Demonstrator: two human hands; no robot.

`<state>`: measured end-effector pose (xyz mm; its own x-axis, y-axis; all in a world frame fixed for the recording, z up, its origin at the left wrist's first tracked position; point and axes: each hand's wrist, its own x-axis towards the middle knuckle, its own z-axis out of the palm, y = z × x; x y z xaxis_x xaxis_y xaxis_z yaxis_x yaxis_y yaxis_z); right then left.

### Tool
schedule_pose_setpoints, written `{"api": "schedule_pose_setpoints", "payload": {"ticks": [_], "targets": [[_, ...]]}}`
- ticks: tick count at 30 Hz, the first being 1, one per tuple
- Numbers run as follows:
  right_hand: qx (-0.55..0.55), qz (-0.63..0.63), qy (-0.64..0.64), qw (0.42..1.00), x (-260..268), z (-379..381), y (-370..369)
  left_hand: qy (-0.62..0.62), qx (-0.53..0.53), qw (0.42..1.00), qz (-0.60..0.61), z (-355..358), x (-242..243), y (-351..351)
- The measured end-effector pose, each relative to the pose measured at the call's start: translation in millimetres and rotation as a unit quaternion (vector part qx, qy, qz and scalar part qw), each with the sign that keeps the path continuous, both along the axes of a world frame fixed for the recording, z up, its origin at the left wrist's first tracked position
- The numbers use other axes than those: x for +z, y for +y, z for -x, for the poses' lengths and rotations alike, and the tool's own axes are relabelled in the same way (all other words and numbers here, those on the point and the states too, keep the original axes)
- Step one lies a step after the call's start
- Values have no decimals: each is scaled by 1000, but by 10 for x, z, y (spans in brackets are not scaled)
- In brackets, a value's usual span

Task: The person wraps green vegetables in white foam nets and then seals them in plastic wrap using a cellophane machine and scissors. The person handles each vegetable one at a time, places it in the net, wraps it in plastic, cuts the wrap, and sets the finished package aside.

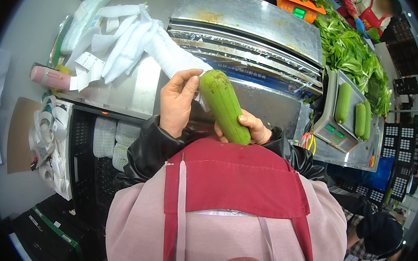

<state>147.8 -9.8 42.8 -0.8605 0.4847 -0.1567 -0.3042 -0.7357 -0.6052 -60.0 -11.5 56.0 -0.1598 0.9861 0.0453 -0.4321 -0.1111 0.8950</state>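
Observation:
A long green gourd (pixel 225 108) is held in front of the apron, slanting with its lower end towards my body. My right hand (pixel 251 127) grips that lower end, thumb on top and fingers underneath. Beside the gourd's upper end, my left hand (pixel 177 102) pinches the edge of a white foam net sleeve (pixel 174 52) between thumb and forefinger. The sleeve stretches back to the left across the steel table. The gourd's tip lies against the sleeve's edge; whether any of it is inside, I cannot tell.
A film wrapping machine (pixel 247 23) stands ahead. More foam sleeves (pixel 127 39) and a pink bottle (pixel 51 77) lie left. Right are a digital scale (pixel 335 135) bearing gourds, scissors (pixel 309 142) and leafy greens (pixel 351 57). A black crate (pixel 84 150) holds net-wrapped items. Other people work nearby.

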Motion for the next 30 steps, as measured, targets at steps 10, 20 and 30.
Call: {"api": "schedule_pose_setpoints", "payload": {"ticks": [10,20,30], "targets": [[-33,-140,-148,979,164,47,-11,117,-5,992,-47,68,-69,6],[-123,-186,-168,960,131,-60,-8,224,19,974,10,231,-264,-16],[-518,-272,-243,773,23,-947,16,600,122,776,-153,53,-400,-18]]}}
